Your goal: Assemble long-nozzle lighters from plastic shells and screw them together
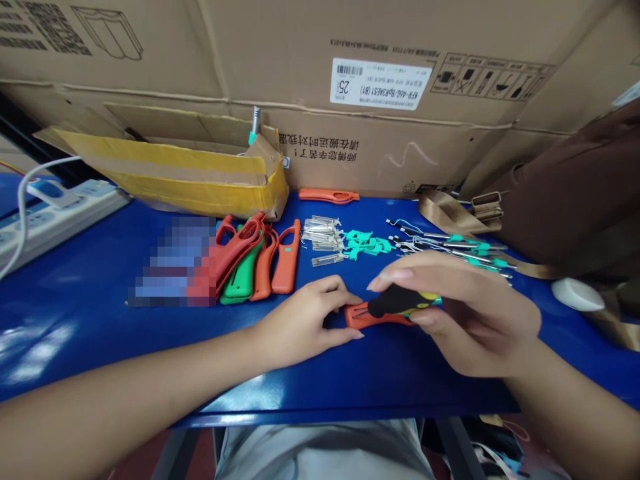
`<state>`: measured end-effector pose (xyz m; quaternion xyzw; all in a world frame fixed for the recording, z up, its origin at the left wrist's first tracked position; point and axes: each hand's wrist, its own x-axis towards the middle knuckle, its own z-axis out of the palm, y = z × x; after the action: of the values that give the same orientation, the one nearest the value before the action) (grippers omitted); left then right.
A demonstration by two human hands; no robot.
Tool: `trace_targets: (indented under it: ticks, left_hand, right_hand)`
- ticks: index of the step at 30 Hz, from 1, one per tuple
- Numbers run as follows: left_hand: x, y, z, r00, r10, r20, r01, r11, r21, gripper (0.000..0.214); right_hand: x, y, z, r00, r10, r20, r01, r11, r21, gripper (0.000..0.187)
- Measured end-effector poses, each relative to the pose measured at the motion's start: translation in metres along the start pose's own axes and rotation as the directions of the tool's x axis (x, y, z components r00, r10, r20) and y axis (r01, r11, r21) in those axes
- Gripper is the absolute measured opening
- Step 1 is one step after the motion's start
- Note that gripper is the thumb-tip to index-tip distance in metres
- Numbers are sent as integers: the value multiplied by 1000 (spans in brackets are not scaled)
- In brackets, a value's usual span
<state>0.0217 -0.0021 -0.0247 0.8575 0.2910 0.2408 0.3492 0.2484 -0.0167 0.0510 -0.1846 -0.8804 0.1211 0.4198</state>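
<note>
At lower centre, the left hand (305,323) pinches in its grip a flat orange plastic casing (361,315) on the blue surface (350,377), while the right hand (467,317) has its grip clasped round a black-and-yellow tool handle (400,301).

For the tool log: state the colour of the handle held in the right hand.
Tool handle: black with yellow, head view.

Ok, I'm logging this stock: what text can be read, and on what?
"KFR-46G/BpR3AES1(B1)": white label on cardboard box, upside down.
"25": same label.
"师傅您辛苦了!": cardboard below it, upside down.
Label's small print, box's top-left print: too blurred.
Screwdriver, orange part: none seen.
</note>
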Motion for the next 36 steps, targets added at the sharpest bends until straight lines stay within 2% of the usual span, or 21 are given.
trace_targets:
  ticks: [3,6,10,12,16,18,21,25,29,32,34,36]
  left_hand:
    - [0,0,1,1000,-9,5,9,1000,18,31]
    - [1,1,1,1000,-8,7,8,1000,16,30]
    - [2,3,1,999,-32,-13,33,999,10,27]
    - [2,4,1,999,-44,-18,44,999,7,26]
    - [3,4,1,999,-30,-15,30,1000,1,27]
    - [3,4,1,999,-30,-18,30,1000,1,27]
    - [3,3,2,999,-34,-19,34,999,-6,22]
    - [3,4,2,999,-34,-27,34,999,-2,20]
    - [3,5,1,999,-41,-35,41,999,20,21]
    - [2,5,0,999,-26,-28,28,998,57,24]
    - [2,6,-2,1000,-22,-15,23,995,94,31]
    - [1,9,-8,999,-41,18,37,984,175,38]
  right_hand:
    - [0,-2,-1,999,-37,-23,35,994,-104,39]
    - [-1,-3,-4,998,-64,4,63,974,-220,39]
    - [-4,-1,-5,997,-60,-57,38,945,-325,44]
    - [-7,1,-4,998,-63,-27,51,944,-326,48]
    - [-8,4,1,997,4,72,11,980,-198,57]
    - [-6,4,3,999,8,42,0,983,-184,53]
    - [-2,2,4,999,-25,-19,20,966,-256,44]
    - [-2,2,4,1000,-13,-28,3,940,-342,44]
    - [-6,6,10,996,58,-67,-72,972,-222,40]
    - [-4,8,13,974,138,-180,-162,979,-126,36]
    - [0,9,8,957,161,-240,-181,981,-66,33]
    - [5,8,-5,944,226,-240,-223,974,37,31]
